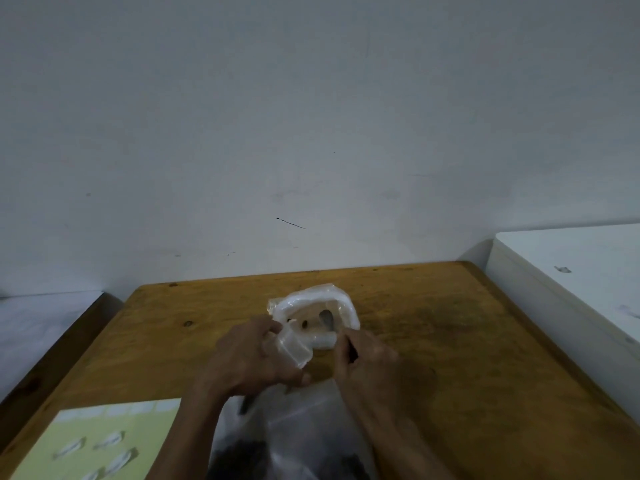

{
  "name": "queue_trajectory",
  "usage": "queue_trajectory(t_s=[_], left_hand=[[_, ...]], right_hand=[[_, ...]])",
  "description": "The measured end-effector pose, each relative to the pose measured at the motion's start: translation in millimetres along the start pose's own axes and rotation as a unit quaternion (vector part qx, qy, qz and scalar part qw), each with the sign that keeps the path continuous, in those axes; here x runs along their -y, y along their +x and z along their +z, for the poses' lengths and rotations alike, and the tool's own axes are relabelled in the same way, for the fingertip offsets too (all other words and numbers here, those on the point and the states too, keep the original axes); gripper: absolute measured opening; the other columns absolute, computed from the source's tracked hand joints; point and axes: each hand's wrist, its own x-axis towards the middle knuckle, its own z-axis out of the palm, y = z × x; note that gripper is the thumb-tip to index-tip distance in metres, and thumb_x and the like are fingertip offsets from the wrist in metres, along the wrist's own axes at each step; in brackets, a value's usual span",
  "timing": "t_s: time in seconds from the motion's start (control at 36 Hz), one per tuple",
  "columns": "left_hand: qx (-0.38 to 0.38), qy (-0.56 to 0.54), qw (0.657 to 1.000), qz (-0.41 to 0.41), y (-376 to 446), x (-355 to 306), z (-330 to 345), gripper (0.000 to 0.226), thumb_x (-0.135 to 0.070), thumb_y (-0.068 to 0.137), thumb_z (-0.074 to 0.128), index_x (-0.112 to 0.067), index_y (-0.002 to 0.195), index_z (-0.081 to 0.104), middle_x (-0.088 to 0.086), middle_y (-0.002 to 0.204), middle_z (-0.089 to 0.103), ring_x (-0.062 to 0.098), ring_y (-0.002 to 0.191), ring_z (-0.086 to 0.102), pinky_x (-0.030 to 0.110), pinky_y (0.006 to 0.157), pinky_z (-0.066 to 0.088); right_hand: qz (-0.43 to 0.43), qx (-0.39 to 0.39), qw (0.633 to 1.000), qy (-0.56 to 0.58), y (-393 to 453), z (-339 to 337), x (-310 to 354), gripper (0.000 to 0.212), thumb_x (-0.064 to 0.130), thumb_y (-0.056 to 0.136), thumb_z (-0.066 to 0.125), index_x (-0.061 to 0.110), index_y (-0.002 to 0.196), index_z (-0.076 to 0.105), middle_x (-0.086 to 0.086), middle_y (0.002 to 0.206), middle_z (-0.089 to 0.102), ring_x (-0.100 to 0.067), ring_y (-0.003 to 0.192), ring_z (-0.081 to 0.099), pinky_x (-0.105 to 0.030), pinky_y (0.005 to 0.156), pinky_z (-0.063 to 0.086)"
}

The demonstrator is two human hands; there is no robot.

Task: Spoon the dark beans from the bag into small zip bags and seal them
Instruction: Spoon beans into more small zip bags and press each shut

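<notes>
Left hand (247, 358) grip clamped on small zip bag (294, 348) above bean bag (294, 441) at near bench (450, 341) edge. Right hand (363, 355) grip pinching spoon (327, 318). Judgement: keep bag mouth wide, tip spoon slowly

On the table (450, 341), the bean bag (294, 438) lies nearest, the plastic roll (315, 306) behind it.
</notes>
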Motion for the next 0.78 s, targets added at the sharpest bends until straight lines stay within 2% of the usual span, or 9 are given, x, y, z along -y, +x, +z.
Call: queue_trajectory(t_s=[0.11, 0.17, 0.28, 0.36, 0.44, 0.53, 0.64, 0.72, 0.78], left_hand=[[-0.005, -0.034, 0.999, 0.004, 1, 7, 2, 0.103, -0.074, 0.033, 0.082, -0.033, 0.124, 0.057, -0.015, 0.111, 0.064, 0.006, 0.096, 0.06, 0.029, 0.08, 0.054], [-0.003, -0.042, 0.999, 0.006, 0, 10, 2, 0.104, -0.072, 0.035, 0.083, -0.034, 0.128, 0.055, -0.016, 0.113, 0.063, 0.005, 0.097, 0.059, 0.026, 0.078, 0.051], [0.004, -0.031, 1.0, 0.003, -1, 14, 2, 0.107, -0.075, 0.036, 0.08, -0.033, 0.131, 0.054, -0.016, 0.115, 0.062, 0.004, 0.1, 0.058, 0.028, 0.082, 0.052], [0.014, -0.02, 1.0, 0.001, -1, 14, 3, 0.108, -0.079, 0.035, 0.077, -0.033, 0.13, 0.055, -0.016, 0.116, 0.062, 0.005, 0.1, 0.059, 0.034, 0.087, 0.054], [0.012, -0.013, 1.0, 0.004, 0, 13, 2, 0.11, -0.079, 0.034, 0.077, -0.033, 0.132, 0.055, -0.016, 0.118, 0.062, 0.005, 0.102, 0.059, 0.033, 0.088, 0.054], [0.003, -0.01, 1.0, 0.007, 1, 14, 1, 0.113, -0.081, 0.033, 0.079, -0.034, 0.133, 0.055, -0.016, 0.119, 0.063, 0.005, 0.102, 0.059, 0.031, 0.086, 0.054], [0.022, -0.012, 1.0, 0.015, 2, 13, -1, 0.114, -0.083, 0.033, 0.078, -0.035, 0.133, 0.054, -0.016, 0.118, 0.062, 0.005, 0.101, 0.06, 0.033, 0.087, 0.055], [0.033, -0.022, 0.999, 0.019, 3, 10, -1, 0.112, -0.08, 0.034, 0.08, -0.034, 0.132, 0.054, -0.016, 0.118, 0.063, 0.006, 0.102, 0.06, 0.034, 0.088, 0.055], [0.027, -0.039, 0.998, 0.028, 3, 7, -2, 0.097, -0.074, 0.038, 0.081, -0.036, 0.124, 0.059, -0.017, 0.112, 0.065, 0.004, 0.099, 0.061, 0.033, 0.086, 0.055]], right_hand=[[0.136, 0.005, 0.984, 0.119, 1, 5, 5, 0.023, 0.017, 0.097, 0.061, 0.017, 0.075, 0.071, 0.005, 0.06, 0.063, -0.01, 0.053, 0.062, -0.027, 0.05, 0.055], [0.125, -0.004, 0.983, 0.134, 2, 4, 5, 0.023, 0.018, 0.097, 0.061, 0.017, 0.076, 0.072, 0.005, 0.06, 0.064, -0.01, 0.055, 0.062, -0.03, 0.051, 0.054], [0.042, 0.023, 0.996, 0.081, 8, 9, 3, 0.013, 0.013, 0.096, 0.064, 0.017, 0.095, 0.076, 0.006, 0.067, 0.061, -0.004, 0.058, 0.055, -0.013, 0.05, 0.044], [0.004, 0.043, 0.996, 0.078, 9, 11, 1, 0.01, 0.01, 0.092, 0.068, 0.014, 0.093, 0.077, 0.004, 0.071, 0.064, 0.0, 0.058, 0.052, -0.007, 0.054, 0.042], [-0.007, 0.057, 0.993, 0.102, 7, 8, 1, 0.01, 0.012, 0.092, 0.068, 0.015, 0.096, 0.077, 0.003, 0.08, 0.071, -0.004, 0.067, 0.06, -0.013, 0.059, 0.049], [0.002, 0.047, 0.995, 0.086, 6, 0, 0, 0.011, 0.013, 0.095, 0.064, 0.015, 0.096, 0.075, 0.005, 0.077, 0.065, -0.004, 0.064, 0.057, -0.015, 0.055, 0.048], [0.053, 0.031, 0.996, 0.071, 7, -7, -4, 0.013, 0.012, 0.096, 0.062, 0.015, 0.094, 0.075, 0.007, 0.073, 0.059, -0.001, 0.06, 0.054, -0.01, 0.062, 0.046], [0.138, 0.04, 0.986, 0.083, 7, -5, -4, 0.018, 0.016, 0.097, 0.061, 0.018, 0.084, 0.074, 0.009, 0.065, 0.062, -0.002, 0.056, 0.057, -0.011, 0.055, 0.046], [0.201, 0.047, 0.972, 0.113, 7, -3, -1, 0.021, 0.017, 0.096, 0.062, 0.019, 0.079, 0.075, 0.007, 0.062, 0.065, -0.005, 0.056, 0.062, -0.014, 0.05, 0.048]])
